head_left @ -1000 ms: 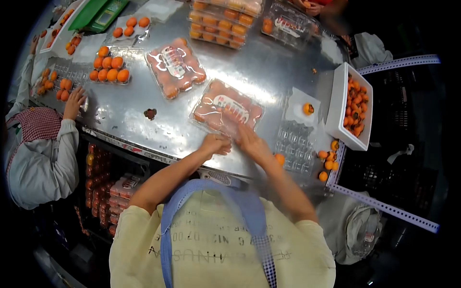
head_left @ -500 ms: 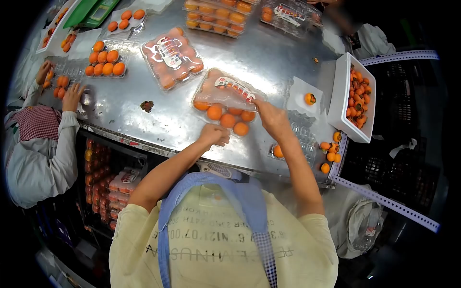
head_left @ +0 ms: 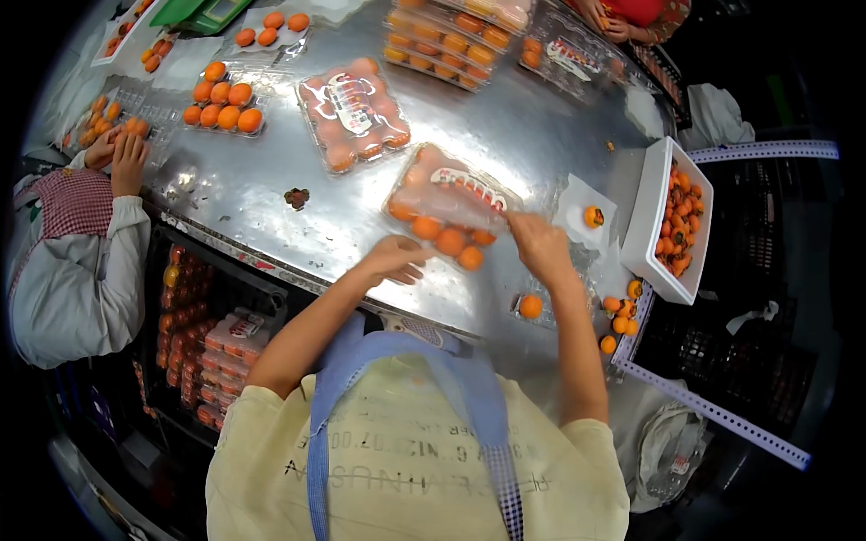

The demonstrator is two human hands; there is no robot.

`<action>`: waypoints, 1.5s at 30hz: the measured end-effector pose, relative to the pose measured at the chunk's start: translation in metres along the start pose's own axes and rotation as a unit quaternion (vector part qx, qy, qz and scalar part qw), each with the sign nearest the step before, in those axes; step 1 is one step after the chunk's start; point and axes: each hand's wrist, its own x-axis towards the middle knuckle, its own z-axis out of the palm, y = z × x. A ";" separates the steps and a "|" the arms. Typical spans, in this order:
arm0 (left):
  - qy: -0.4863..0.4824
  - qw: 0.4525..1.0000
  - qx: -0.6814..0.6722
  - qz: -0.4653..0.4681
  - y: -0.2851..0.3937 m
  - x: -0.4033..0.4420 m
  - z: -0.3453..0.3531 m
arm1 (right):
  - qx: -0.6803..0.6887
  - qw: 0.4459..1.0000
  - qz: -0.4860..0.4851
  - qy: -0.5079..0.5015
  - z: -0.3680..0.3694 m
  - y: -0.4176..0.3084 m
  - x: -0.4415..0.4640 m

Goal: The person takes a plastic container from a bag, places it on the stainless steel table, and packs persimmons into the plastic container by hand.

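Scuffed metal worktop [head_left: 244,203], crowded at its edges: a stack of fruit packs [head_left: 442,50] at the far side, a sealed labelled pack [head_left: 354,113] just beyond the box in hand, an uncovered tray of persimmons [head_left: 223,106] to the left, and a white crate [head_left: 639,230] of persimmons to the right. A dark scrap [head_left: 296,197] lies well left of the clear clamshell box [head_left: 437,192], which sits near the front edge, its lid raised over persimmons showing along the near side. The right hand [head_left: 538,245] pinches the lid's right edge; the left hand [head_left: 395,260] hovers by the near side, fingers loosely parted, contact unclear. The right forearm partly covers a clear tray [head_left: 586,261]. The top edge cuts off a green scale [head_left: 194,13] and another person's hands. Glare and blur obscure the lid lettering.
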 end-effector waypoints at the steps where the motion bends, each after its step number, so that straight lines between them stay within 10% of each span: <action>1: 0.058 0.998 -0.018 0.027 0.010 -0.009 -0.007 | 0.001 1.000 0.012 -0.019 0.004 -0.004 -0.008; 11: 0.166 0.968 -0.044 0.183 -0.009 0.008 -0.053 | 0.103 0.979 0.098 -0.148 0.012 -0.072 0.021; 14: 0.174 0.965 -0.045 0.191 -0.019 0.021 -0.054 | 0.132 0.990 0.017 -0.042 0.055 -0.093 0.047; 31: 0.247 0.955 -0.008 0.166 0.008 0.003 -0.037 | 0.029 0.977 -0.175 -0.123 0.095 -0.107 0.129; 37: 0.283 0.938 0.070 0.188 0.013 -0.001 -0.037 | 0.091 0.972 -0.072 -0.206 0.047 -0.097 0.153; 45: 0.231 0.955 -0.063 0.178 0.001 -0.006 -0.032 | 0.092 0.994 0.028 -0.055 0.009 -0.062 0.146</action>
